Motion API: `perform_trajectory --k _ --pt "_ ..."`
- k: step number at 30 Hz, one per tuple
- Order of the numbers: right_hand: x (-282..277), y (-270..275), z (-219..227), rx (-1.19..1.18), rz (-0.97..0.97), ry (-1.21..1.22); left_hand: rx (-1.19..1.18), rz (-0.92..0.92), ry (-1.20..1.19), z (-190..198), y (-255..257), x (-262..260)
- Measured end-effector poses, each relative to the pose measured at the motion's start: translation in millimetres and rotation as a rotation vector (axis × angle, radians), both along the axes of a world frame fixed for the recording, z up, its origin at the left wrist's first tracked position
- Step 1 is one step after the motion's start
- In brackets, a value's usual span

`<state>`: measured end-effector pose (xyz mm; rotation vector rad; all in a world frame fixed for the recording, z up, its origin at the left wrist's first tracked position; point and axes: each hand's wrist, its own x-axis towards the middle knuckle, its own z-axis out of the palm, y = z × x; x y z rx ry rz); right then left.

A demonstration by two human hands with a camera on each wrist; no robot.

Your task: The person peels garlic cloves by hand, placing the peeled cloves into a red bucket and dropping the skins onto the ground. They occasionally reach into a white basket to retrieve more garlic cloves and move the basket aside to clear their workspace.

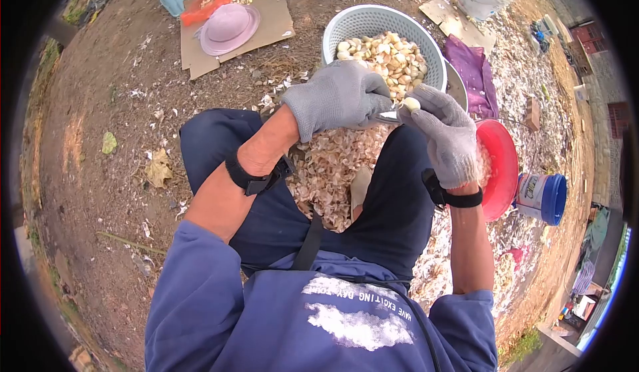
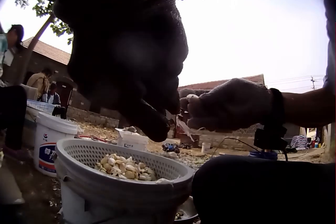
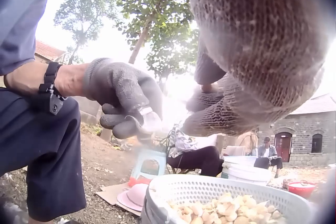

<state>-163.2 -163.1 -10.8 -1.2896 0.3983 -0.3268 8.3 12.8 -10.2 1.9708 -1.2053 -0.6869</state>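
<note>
Pinching a peeled garlic clove (image 1: 412, 103), the right hand's (image 1: 447, 139) fingers (image 1: 426, 99) meet a small blade (image 1: 384, 115) gripped by the left hand (image 1: 338, 99). A slip could nick the glove or drop the clove beside the basket (image 1: 373, 20) just beyond.

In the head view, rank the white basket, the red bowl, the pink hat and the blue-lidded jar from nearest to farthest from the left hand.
From the left hand:
1. White basket of garlic cloves, just ahead of it.
2. Pink hat, ahead on cardboard, on the left.
3. Red bowl, beyond the right hand.
4. Blue-lidded jar, far right.
Hat and bowl are nearly too close to call.
</note>
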Motion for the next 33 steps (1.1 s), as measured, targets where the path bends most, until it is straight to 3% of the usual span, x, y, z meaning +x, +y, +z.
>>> perform_trajectory --k 2,6,15,21,23,33 --pt "2 5 2 -0.043 -0.027 0.042 -0.145 0.020 0.027 -4 -5 -2" --pt "3 9 1 -0.044 -0.011 0.048 -0.165 0.039 0.117 -6 -5 -6" --pt "3 6 -1 -0.214 0.042 0.140 -0.117 0.023 -0.064 -2 -4 -9" --pt "0 0 -5 0.086 0.077 0.131 -0.193 0.021 -0.180 -8 -5 -12" --pt "-1 -2 -6 0.206 0.133 0.119 -0.231 0.051 -0.353 -15 -7 -13" --pt "2 0 -6 0.287 0.128 0.103 -0.201 0.092 -0.333 -10 -4 -15"
